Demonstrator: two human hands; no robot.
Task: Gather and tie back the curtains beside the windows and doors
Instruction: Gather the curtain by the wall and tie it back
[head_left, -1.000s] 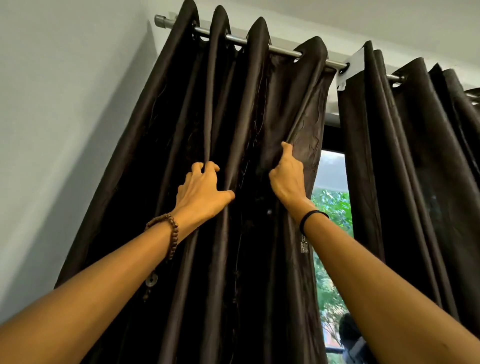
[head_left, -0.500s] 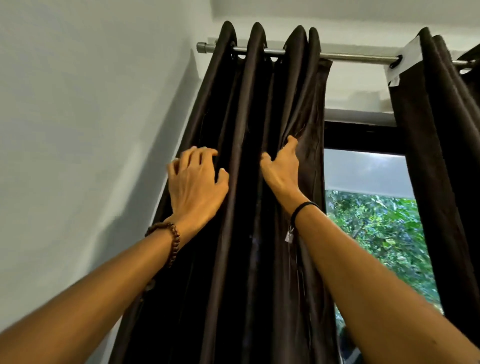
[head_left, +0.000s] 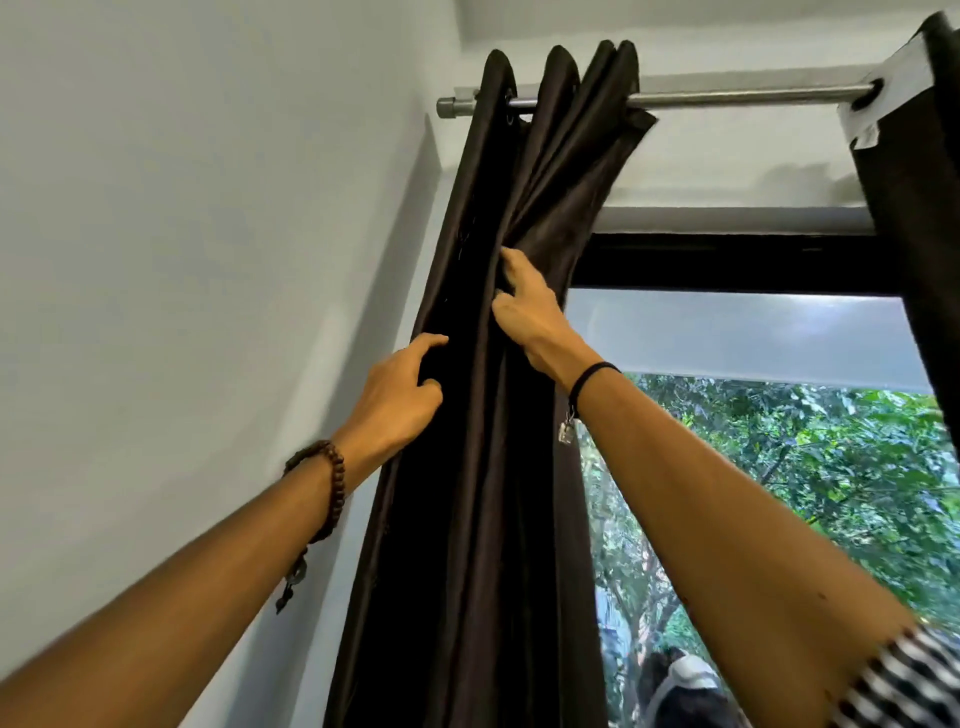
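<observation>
The dark brown left curtain (head_left: 483, 519) hangs from a grey metal rod (head_left: 727, 98), bunched into tight folds at the rod's left end beside the wall. My left hand (head_left: 400, 395) holds the bunch's left edge, its fingers curled into the fabric and the index finger stretched along it. Higher up, my right hand (head_left: 524, 309) grips the folds on the bunch's right side, with its fingertips buried in the cloth. A second dark curtain (head_left: 914, 260) hangs at the far right of the rod.
A pale wall (head_left: 182, 260) runs close along the left of the bunched curtain. Between the two curtains the window (head_left: 779, 467) with its black frame is uncovered, showing green trees outside. A roller blind (head_left: 727, 332) covers its top part.
Both hands have pushed the left curtain further left along the rod, squeezing its folds tighter against the wall. More of the window now shows. My view has shifted left.
</observation>
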